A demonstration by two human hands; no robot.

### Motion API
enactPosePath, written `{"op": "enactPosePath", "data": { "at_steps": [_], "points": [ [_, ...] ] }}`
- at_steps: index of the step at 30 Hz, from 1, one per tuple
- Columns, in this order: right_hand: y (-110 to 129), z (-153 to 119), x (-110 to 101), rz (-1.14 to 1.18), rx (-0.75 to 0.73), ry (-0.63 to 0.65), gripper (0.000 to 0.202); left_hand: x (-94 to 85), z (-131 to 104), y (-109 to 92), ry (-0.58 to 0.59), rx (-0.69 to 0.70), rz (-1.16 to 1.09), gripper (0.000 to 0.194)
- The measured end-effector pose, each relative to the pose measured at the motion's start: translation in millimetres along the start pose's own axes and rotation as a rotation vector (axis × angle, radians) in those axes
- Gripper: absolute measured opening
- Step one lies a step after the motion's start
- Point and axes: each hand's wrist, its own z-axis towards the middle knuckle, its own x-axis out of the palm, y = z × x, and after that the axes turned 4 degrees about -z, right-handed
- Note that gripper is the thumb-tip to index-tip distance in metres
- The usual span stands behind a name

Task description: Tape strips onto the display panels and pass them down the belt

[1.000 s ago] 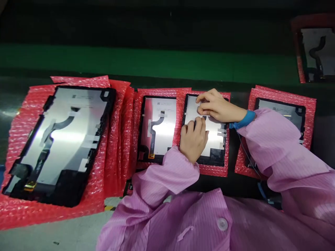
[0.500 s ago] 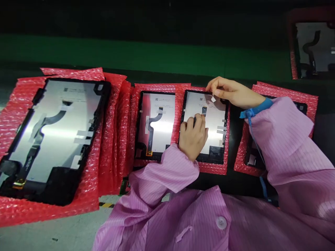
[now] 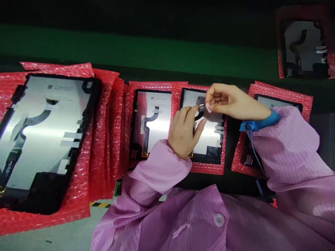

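My left hand [image 3: 184, 132] lies over a tablet screen panel [image 3: 201, 148], fingers stretched and thumb apart. Its index fingertip touches or nearly touches the end of a dark flex cable [image 3: 200, 111], whose rest is partly hidden under the hand. Just to the right, my right hand [image 3: 226, 101] pinches a small white piece of tape [image 3: 208, 107] between thumb and finger, close to the cable end. A blue wrist strap [image 3: 259, 120] circles my right wrist. The panel rests on red bubble wrap [image 3: 209, 168].
A second panel [image 3: 162, 132] lies at the left on red bubble wrap, its cable taped down. Further left, a large panel [image 3: 49, 139] tops a stack of red bubble-wrap sheets [image 3: 104, 139]. More panels lie at the right [image 3: 280, 101] and at the far right [image 3: 309, 42].
My right hand has moved down with the tape, closer to the cable end. My left hand has shifted left and up, and the cable end now shows beside its fingers.
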Motion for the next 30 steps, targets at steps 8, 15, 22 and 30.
{"op": "enactPosePath", "data": {
  "at_steps": [8,15,22,30],
  "points": [
    [18.0,-15.6,20.0,-0.420,-0.141,0.002,0.039,1.4,23.0,11.2,-0.085,-0.054,-0.268,0.020],
    [7.1,-16.9,23.1,-0.158,-0.003,-0.279,0.029,-0.5,23.6,12.9,-0.138,-0.150,-0.381,0.024],
    [-21.8,-11.5,14.8,-0.043,0.089,-0.298,0.038,-3.1,1.7,14.5,0.166,0.078,0.154,0.036],
    [-41.5,1.1,25.6,-0.262,0.010,-0.180,0.036,2.7,-1.4,6.9,0.307,0.116,0.359,0.042]
  ]
}}
